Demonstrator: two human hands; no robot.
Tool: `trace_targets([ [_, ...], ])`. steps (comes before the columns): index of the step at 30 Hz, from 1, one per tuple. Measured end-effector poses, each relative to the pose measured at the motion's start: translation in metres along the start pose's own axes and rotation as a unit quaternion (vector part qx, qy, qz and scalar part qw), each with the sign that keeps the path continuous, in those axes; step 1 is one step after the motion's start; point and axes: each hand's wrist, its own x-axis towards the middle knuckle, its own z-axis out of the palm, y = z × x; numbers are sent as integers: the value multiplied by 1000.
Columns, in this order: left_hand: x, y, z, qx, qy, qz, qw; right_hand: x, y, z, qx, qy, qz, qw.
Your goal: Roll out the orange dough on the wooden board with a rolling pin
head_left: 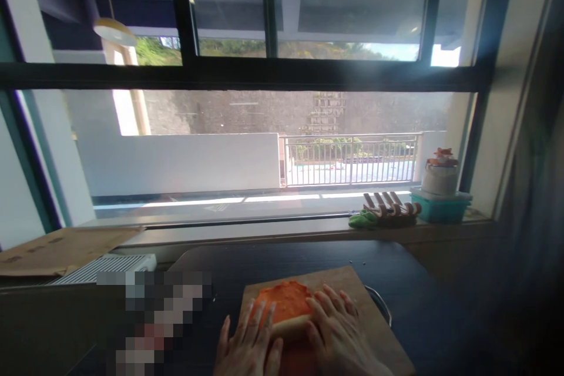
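A sheet of orange dough [285, 298] lies flattened on a wooden board [348, 288], its edge uneven. Across it rests a pale rolling pin [291, 328], whose ends are hidden under my hands. My left hand [251, 338] lies over the pin's left end, fingers stretched out and spread. Over the right end is my right hand [337, 326], also flat with its fingers extended forward. More orange dough shows below the pin, between the two hands.
The board sits on a dark table [211, 270]; a metal handle [382, 304] curves out at its right. Cardboard [66, 247] lies at the left. On the sill stand a teal box [445, 207], a white container [440, 179] and a green object [363, 220]. A window rises behind.
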Motion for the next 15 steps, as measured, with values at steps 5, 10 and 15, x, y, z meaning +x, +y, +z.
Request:
trace_targets([
  [5,49,7,-25,8,23,-54,998,59,-10,-8,-16,-32,36,999],
  [10,76,0,-26,-2,35,-71,997,93,-10,0,-19,-33,56,998],
  [15,42,-3,-6,-19,29,-33,999,52,9,24,-53,19,8,998],
])
